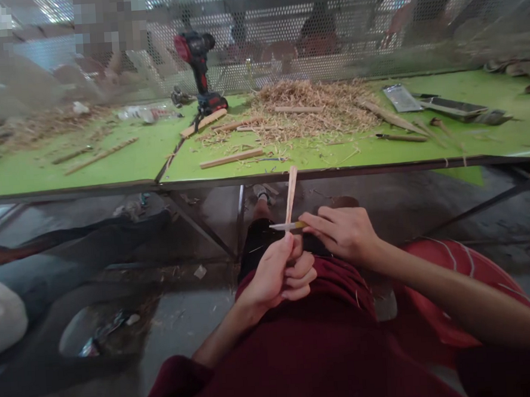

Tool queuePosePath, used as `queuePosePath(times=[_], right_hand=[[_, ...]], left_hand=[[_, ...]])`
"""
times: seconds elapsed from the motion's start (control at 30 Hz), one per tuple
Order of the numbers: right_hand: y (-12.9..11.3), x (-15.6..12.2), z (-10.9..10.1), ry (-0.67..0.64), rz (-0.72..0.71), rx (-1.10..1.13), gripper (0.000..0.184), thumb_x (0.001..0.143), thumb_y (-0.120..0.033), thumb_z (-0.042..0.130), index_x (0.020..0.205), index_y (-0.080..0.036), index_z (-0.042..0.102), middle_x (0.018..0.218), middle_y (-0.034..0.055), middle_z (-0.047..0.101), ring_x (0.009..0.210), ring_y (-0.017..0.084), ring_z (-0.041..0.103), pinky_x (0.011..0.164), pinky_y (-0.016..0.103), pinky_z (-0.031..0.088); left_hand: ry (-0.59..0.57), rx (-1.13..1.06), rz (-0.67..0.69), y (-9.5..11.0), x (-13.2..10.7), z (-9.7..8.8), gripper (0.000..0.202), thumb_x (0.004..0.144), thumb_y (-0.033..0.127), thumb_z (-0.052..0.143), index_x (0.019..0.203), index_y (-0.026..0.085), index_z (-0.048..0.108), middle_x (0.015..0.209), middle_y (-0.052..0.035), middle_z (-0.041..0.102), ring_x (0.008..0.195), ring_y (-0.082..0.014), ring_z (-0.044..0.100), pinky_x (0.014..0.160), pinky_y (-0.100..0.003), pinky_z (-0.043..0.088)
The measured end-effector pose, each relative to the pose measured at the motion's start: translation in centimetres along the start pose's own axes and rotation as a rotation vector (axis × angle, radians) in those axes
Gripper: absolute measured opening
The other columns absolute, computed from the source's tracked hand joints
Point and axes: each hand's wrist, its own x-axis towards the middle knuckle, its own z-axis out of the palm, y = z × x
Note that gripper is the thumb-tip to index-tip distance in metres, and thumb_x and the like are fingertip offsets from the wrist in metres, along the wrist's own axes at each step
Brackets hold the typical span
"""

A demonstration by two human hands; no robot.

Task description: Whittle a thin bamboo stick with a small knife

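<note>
My left hand (282, 275) is closed round the lower end of a thin pale wooden stick (290, 191), which stands nearly upright above my lap. My right hand (342, 232) grips a small knife (285, 226) whose blade points left and lies across the stick just above my left thumb. Both hands sit close together below the front edge of a green table (154, 151).
On the green table lie a heap of wood shavings (313, 108), several cut sticks (232, 158), a red and black cordless drill (199, 68) and metal trays (454, 108) at the right. Perforated metal mesh backs the table. A red stool (453, 265) is under me.
</note>
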Motion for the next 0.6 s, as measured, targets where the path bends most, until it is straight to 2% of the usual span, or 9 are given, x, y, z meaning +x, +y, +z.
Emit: queuePosePath(times=[0.17, 0.37, 0.6], right_hand=[[2.0, 0.3, 0.5, -0.086, 0.058, -0.033, 0.034, 0.114, -0.037, 0.052, 0.119, -0.026, 0.083, 0.081, 0.0019, 0.072, 0.061, 0.013, 0.055, 0.058, 0.029, 0.035], [4.4, 1.1, 0.6, -0.062, 0.047, -0.040, 0.035, 0.114, -0.036, 0.050, 0.123, -0.028, 0.083, 0.084, 0.0035, 0.072, 0.063, 0.015, 0.054, 0.058, 0.031, 0.032], [4.2, 2.4, 0.7, -0.046, -0.018, -0.075, 0.032, 0.113, -0.035, 0.054, 0.121, -0.026, 0.084, 0.083, 0.0033, 0.072, 0.063, 0.015, 0.052, 0.060, 0.031, 0.031]], left_hand=[[0.012, 0.022, 0.004, -0.1, 0.0, -0.5, 0.055, 0.101, 0.058, 0.068, 0.074, 0.023, 0.036, 0.055, 0.0124, 0.025, 0.045, -0.0038, 0.010, 0.035, -0.009, 0.022], [0.011, -0.048, -0.025, 0.3, 0.1, -0.9, 0.059, 0.101, 0.052, 0.071, 0.071, 0.023, 0.030, 0.056, 0.0122, 0.022, 0.045, -0.0034, 0.006, 0.034, -0.009, 0.020], [0.027, -0.156, -0.057, 0.9, 0.3, -1.2, 0.065, 0.097, 0.049, 0.076, 0.072, 0.024, 0.022, 0.055, 0.0119, 0.018, 0.046, -0.0047, 0.002, 0.032, -0.008, 0.018]])
